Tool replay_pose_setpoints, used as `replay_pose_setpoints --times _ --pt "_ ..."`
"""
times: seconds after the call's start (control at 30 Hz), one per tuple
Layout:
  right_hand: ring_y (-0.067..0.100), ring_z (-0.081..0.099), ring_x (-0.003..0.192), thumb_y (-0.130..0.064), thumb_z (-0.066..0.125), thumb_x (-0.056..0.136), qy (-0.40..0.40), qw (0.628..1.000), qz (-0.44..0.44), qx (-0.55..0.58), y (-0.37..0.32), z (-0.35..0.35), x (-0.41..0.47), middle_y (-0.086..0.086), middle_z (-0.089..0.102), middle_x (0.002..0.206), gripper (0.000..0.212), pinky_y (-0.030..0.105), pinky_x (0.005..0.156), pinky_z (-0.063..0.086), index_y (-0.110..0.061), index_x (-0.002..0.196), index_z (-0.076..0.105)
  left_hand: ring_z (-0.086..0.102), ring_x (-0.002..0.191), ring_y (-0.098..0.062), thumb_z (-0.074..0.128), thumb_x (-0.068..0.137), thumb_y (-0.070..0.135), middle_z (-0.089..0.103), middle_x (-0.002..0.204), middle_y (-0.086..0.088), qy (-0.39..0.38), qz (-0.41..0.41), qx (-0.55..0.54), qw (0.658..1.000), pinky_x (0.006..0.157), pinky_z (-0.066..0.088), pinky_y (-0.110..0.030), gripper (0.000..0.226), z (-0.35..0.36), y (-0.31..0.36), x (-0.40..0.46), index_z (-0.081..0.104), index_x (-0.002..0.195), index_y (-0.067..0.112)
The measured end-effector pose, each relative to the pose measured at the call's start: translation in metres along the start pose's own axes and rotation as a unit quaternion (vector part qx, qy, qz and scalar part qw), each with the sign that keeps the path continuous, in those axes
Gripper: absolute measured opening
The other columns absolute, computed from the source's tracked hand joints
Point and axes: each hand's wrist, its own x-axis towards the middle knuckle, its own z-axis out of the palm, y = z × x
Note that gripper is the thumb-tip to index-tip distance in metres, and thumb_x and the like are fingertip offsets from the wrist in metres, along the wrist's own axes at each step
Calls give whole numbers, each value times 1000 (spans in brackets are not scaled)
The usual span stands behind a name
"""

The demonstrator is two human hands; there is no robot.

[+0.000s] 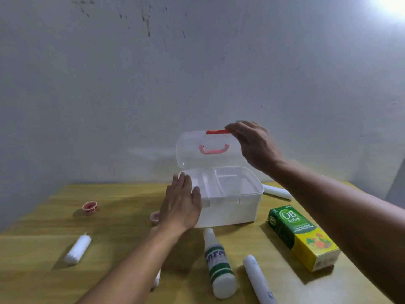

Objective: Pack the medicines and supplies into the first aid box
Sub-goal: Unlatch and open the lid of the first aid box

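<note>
A white translucent first aid box (pixel 232 210) stands on the wooden table (pixel 122 244), its clear lid (pixel 192 154) raised upright. My right hand (pixel 252 143) pinches the red latch (pixel 217 132) at the lid's top edge. My left hand (pixel 180 204) lies flat against the box's left front corner, fingers apart. The inner tray shows several compartments with nothing in them. Around the box lie a green and yellow medicine carton (pixel 303 236), a white bottle with green bands (pixel 219 263), and white rolls (pixel 77 249) (pixel 258 279) (pixel 277 191).
Two small red-lined pots (pixel 90 207) (pixel 155 217) sit left of the box, the nearer one partly behind my left hand. A white item (pixel 157 279) peeks from under my left forearm. A pale wall rises right behind the table.
</note>
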Motion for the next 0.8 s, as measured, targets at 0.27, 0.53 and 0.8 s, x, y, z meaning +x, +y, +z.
replay_pose_setpoints --times 0.27,0.53,0.8 --pt "34 41 129 -4 56 90 -131 987 60 -74 21 24 30 13 49 141 51 46 104 38 -15 138 43 -2 147 -14 18 98 32 1 161 -3 -15 -4 31 999 121 8 -40 57 -3 -4 9 6 150 10" --pt "31 8 147 -6 56 88 -251 952 144 -99 36 25 37 10 13 160 76 53 115 23 -26 150 17 1 147 -18 21 99 28 4 160 -10 -22 0 60 998 119 3 -34 57 -5 1 12 8 149 5" --pt "33 64 94 -37 65 81 -237 930 225 -167 18 -43 -15 10 70 107 28 39 79 55 -19 101 67 11 147 -24 26 96 31 26 156 -9 21 38 161 986 119 8 -50 55 -15 23 21 28 143 5"
